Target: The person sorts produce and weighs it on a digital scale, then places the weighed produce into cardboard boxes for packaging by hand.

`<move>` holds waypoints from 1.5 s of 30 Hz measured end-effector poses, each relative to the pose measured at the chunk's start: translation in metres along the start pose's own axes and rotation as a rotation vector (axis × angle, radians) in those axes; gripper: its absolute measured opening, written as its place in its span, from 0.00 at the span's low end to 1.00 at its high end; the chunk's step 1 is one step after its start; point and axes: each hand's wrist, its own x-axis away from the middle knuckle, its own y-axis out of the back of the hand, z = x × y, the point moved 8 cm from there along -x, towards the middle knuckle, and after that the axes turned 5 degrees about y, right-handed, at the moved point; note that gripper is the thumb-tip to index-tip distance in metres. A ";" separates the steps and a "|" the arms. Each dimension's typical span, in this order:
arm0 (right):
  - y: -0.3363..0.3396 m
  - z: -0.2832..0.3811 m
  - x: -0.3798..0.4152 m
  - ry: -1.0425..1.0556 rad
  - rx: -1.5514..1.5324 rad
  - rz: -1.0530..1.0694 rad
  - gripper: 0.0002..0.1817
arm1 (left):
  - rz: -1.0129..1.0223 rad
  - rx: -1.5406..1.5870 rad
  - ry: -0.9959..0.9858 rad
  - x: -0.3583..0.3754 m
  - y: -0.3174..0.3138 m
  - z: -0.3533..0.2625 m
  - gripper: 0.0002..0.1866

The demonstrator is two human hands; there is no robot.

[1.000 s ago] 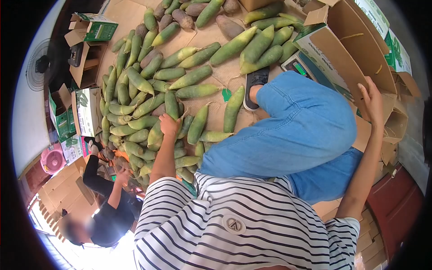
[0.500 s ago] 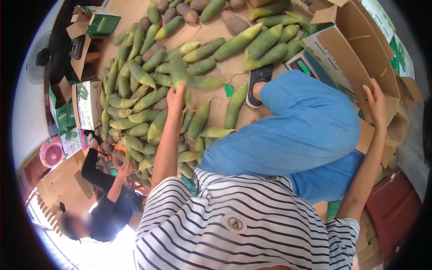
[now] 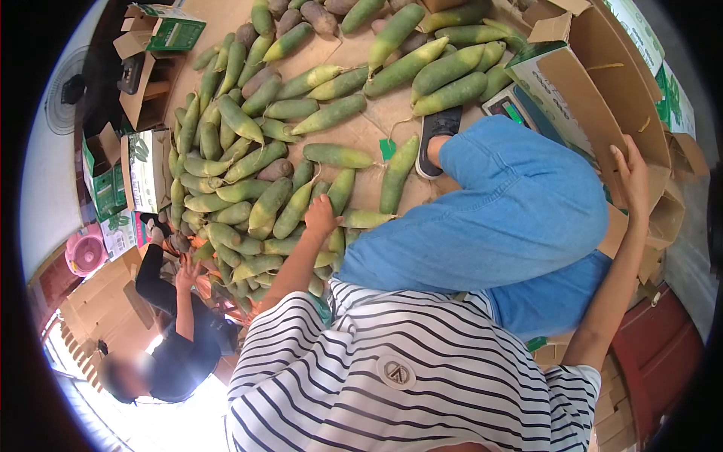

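My left hand (image 3: 321, 217) is over the near part of the pile, fingers curled round the lower end of a green radish (image 3: 343, 186). That radish still lies among the others, and my palm hides part of it. Close by, another green radish (image 3: 290, 212) lies to the left, and one (image 3: 338, 156) rests crosswise just above. My right hand (image 3: 631, 172) is off to the right, its fingers stretched out against the flap of an open cardboard box (image 3: 614, 98); it holds nothing.
A large heap of green radishes (image 3: 256, 162) covers the cardboard-lined floor. A scale (image 3: 514, 113) with a green display sits beside my knee and the box. More cartons (image 3: 147, 169) stand at the left. A co-worker (image 3: 188, 331) sits at lower left, near a pink fan (image 3: 86, 252).
The radish held up in my left hand has left it; a radish now lies on the group at the top. My left hand has come down and nearer. My right hand stays at the box.
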 end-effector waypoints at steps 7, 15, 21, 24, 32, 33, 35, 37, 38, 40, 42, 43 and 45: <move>0.006 0.008 0.004 -0.008 0.057 -0.034 0.14 | 0.138 0.444 0.072 -0.004 0.006 -0.009 0.31; 0.003 0.006 0.002 -0.005 0.037 0.014 0.15 | 0.040 1.226 -0.257 0.001 0.122 -0.110 0.26; 0.004 -0.011 -0.001 0.007 0.048 0.007 0.20 | -0.659 0.252 -0.068 -0.012 0.162 0.016 0.25; 0.002 -0.018 0.000 -0.019 0.069 0.012 0.22 | -0.205 0.008 0.347 -0.019 0.087 0.138 0.27; 0.005 -0.012 0.005 0.005 0.073 -0.058 0.21 | -0.213 -0.233 0.421 -0.006 0.070 0.131 0.33; 0.009 -0.004 0.007 0.068 0.164 -0.132 0.18 | -0.230 -0.226 0.447 -0.003 0.072 0.129 0.34; 0.012 0.009 0.006 0.053 0.165 -0.069 0.16 | -0.289 -0.072 0.403 -0.006 0.063 0.136 0.37; 0.013 0.015 0.005 0.075 0.166 -0.064 0.13 | -0.223 0.266 0.312 -0.028 0.038 0.155 0.40; 0.014 0.015 0.006 0.100 0.174 -0.092 0.12 | -0.240 0.415 0.216 -0.039 0.032 0.153 0.39; 0.014 0.017 0.007 0.127 0.191 -0.113 0.11 | 0.037 1.096 0.231 -0.023 0.038 0.091 0.32; 0.013 0.018 0.009 0.130 0.209 -0.104 0.10 | 0.001 1.091 -0.053 -0.005 0.097 -0.002 0.27; 0.014 0.017 0.010 0.133 0.220 -0.116 0.10 | -0.080 1.029 -0.230 0.003 0.133 -0.049 0.27; 0.013 0.017 0.011 0.154 0.239 -0.135 0.10 | -0.203 0.966 -0.502 0.047 0.217 -0.155 0.28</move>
